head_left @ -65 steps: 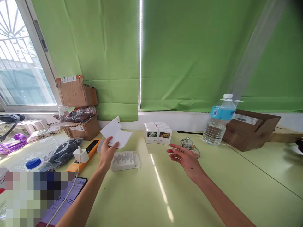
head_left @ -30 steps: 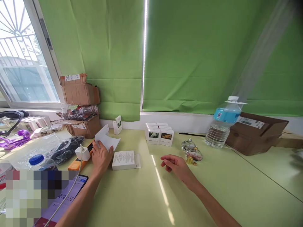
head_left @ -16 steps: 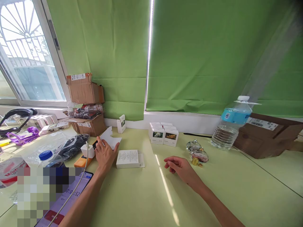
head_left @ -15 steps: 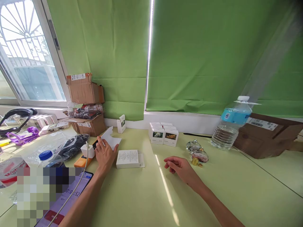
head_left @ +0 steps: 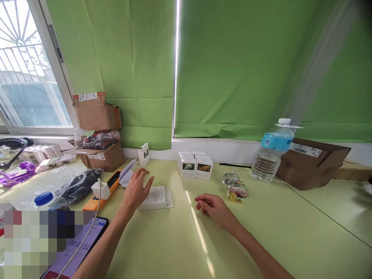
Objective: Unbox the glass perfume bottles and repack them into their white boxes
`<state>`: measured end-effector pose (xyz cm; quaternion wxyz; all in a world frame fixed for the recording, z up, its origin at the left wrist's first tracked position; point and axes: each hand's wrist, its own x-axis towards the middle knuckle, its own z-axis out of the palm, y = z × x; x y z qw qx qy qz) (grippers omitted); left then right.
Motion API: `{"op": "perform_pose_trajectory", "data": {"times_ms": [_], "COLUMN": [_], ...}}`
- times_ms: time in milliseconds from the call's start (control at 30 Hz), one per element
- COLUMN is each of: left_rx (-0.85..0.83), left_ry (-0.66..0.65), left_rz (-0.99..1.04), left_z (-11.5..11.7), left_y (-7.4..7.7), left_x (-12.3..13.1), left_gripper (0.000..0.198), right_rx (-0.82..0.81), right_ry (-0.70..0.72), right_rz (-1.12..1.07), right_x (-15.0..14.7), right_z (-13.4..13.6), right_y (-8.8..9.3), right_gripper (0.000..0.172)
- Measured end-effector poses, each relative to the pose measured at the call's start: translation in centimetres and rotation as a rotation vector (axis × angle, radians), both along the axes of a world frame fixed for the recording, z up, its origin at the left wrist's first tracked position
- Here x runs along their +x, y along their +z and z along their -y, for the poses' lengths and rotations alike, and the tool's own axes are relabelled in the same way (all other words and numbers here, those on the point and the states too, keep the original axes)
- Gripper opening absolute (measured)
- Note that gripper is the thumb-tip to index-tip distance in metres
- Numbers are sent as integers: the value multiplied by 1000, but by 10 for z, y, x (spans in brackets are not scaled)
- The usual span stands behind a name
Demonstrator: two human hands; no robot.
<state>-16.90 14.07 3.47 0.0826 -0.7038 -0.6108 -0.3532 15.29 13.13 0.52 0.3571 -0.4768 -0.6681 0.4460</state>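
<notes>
My left hand (head_left: 138,188) is open, fingers spread, just right of a folded white paper sheet (head_left: 126,175); nothing shows in its grasp. The sheet lies partly raised beside an orange and black power strip (head_left: 112,186). Under and beside my left fingers is a flat white box (head_left: 157,195) with small print on top and its end flap out to the right; the hand covers its left corner. My right hand (head_left: 213,207) rests over the table with loosely curled fingers, holding nothing visible. To its right are round ornate compacts (head_left: 238,190) and a small gold cap (head_left: 232,197).
Small white boxes (head_left: 196,166) with flower pictures stand in a group at the back, another box (head_left: 143,155) to their left. A water bottle (head_left: 271,153) and cardboard box (head_left: 310,164) stand right. A phone (head_left: 84,240), cable and blue-capped bottle (head_left: 48,199) lie left.
My left hand has come off the paper sheet and moved right, towards the flat white box. The sheet now stands folded by the power strip. My right hand has barely moved; the view has turned slightly right.
</notes>
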Motion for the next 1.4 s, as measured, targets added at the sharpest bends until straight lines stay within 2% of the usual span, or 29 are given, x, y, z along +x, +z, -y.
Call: {"op": "perform_pose_trajectory", "data": {"times_ms": [67,100,200,267,333,400,533,633,800,867,967,1067,1167,1300,1400], "left_rx": [-185,-278,-495,-530,-523,-471,-287,-253,-230,-197,-59,36,-28,-123,-172], "left_ry": [-171,-216,-225,-179,-144,-131,-99,-43,-155,-197,-228,-197,-130,-39,23], "left_rz": [-16,-38,-103,-119,-112,-81,165,391,648,685,586,404,175,-1,-68], "left_z": [4,6,10,11,11,9,6,5,4,2,-2,-6,-14,-35,-60], "left_y": [1,0,-4,-6,-5,-3,-4,-12,-27,-31,-35,-37,-40,-43,-37], "left_x": [5,6,7,8,10,16,31,42,51,52,51,50,47,41,36], "left_gripper": [51,62,96,92,76,70,79,90,61,67,74,54,35,33,35], "right_rx": [5,4,1,2,1,-6,-9,16,72,91,109,127,163,223,241], "right_ry": [-5,-5,1,0,-5,-7,4,10,11,9,9,3,-15,-29,-31], "right_rz": [19,22,15,9,9,19,40,64,119,128,137,152,204,296,330], "right_x": [0,0,1,2,2,1,-1,-2,-3,-3,-3,-3,-4,-6,-7], "right_z": [1,2,2,2,2,2,2,3,7,7,7,6,8,11,12], "right_y": [1,2,2,1,1,0,-2,-3,-2,-1,-3,-4,-4,-2,-2], "right_gripper": [28,28,28,27,27,26,25,24,24,24,24,24,24,23,23]}}
